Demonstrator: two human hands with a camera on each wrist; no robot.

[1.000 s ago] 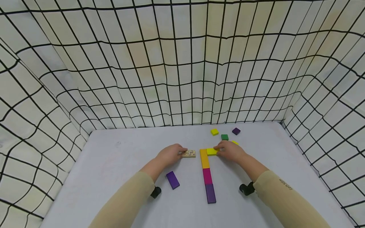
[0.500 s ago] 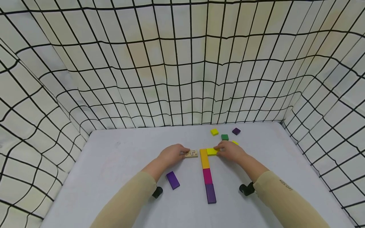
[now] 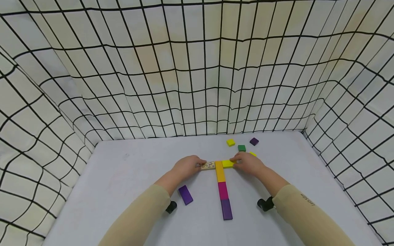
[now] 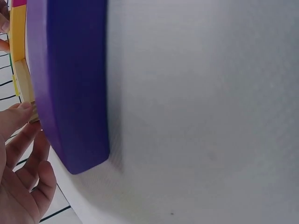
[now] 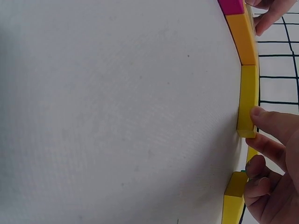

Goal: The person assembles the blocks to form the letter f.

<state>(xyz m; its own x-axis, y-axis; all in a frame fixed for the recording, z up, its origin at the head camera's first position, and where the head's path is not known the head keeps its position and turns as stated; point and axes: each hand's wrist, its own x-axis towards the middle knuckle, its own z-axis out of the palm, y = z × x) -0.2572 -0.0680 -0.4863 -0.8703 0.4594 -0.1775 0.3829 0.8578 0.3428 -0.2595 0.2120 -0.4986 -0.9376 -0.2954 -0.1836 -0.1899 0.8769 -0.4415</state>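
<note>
Thumb and fingertips of my left hand [image 3: 186, 167] pinch the left end of a light wooden block with a printed pattern [image 3: 208, 166]. Its other end meets an orange block [image 3: 220, 172]. On the opposite side a yellow block [image 3: 227, 164] lies against the orange one, and my right hand [image 3: 250, 163] pinches its outer end; the right wrist view shows the thumb [image 5: 258, 112] on that block. Below the orange block, a magenta block [image 3: 223, 190] and a purple block [image 3: 226, 209] continue a straight line, making a T shape.
A loose purple block [image 3: 185, 195] lies near my left forearm, large in the left wrist view. Toward the back are a small yellow block [image 3: 231, 142], a green block [image 3: 241, 148] and a dark purple block [image 3: 254, 141]. Black netting [image 3: 197, 70] surrounds the white table [image 3: 123, 191].
My left hand has slid the patterned block rightward until its end meets the orange block. The right hand keeps its grip on the yellow block, which stays in place.
</note>
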